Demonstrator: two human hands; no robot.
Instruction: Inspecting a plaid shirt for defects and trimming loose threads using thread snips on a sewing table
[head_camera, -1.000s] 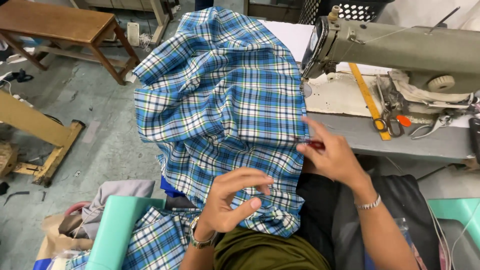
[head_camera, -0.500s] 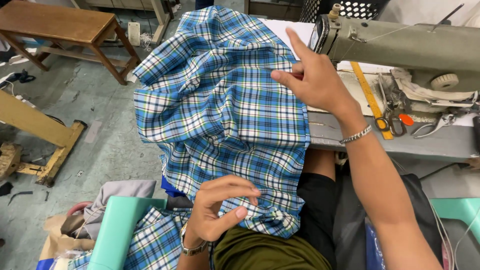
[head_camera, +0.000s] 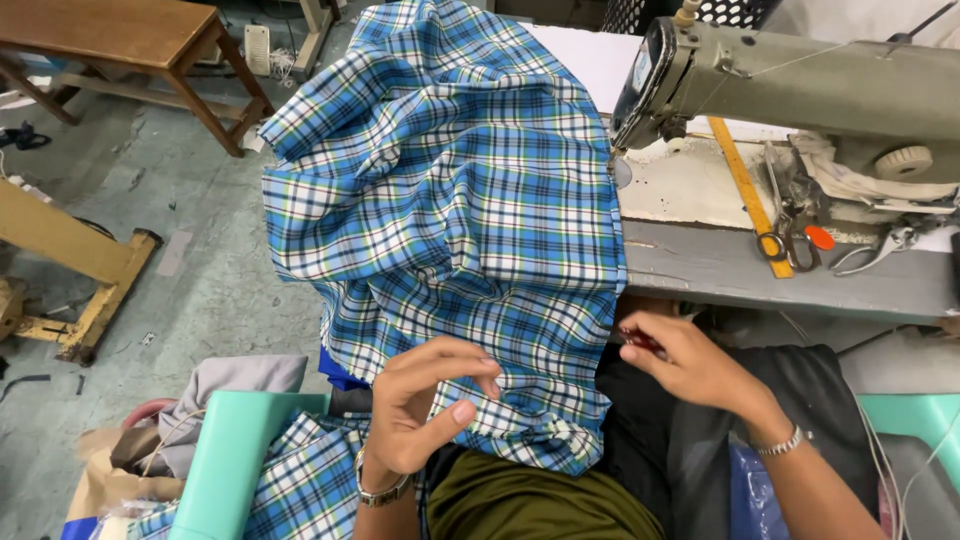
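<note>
Plaid fabric (head_camera: 450, 230) drapes off the grey sewing table (head_camera: 760, 270) into the lap. Left hand (head_camera: 425, 410) pinches its lower hem; right hand (head_camera: 685, 362) grips a small red tool just beside the edge. Risk: the unsupported cloth could slide floorward. Sewing machine (head_camera: 790, 85), yellow ruler (head_camera: 745, 190), scissors (head_camera: 785, 235) and concrete floor (head_camera: 200, 270) noted.

Grimy grey concrete floor (head_camera: 200, 270) off to the left of the hands, brown wooden bench (head_camera: 120, 40) up in the far-left corner, yellow wooden stand (head_camera: 70, 260) nearer.
</note>
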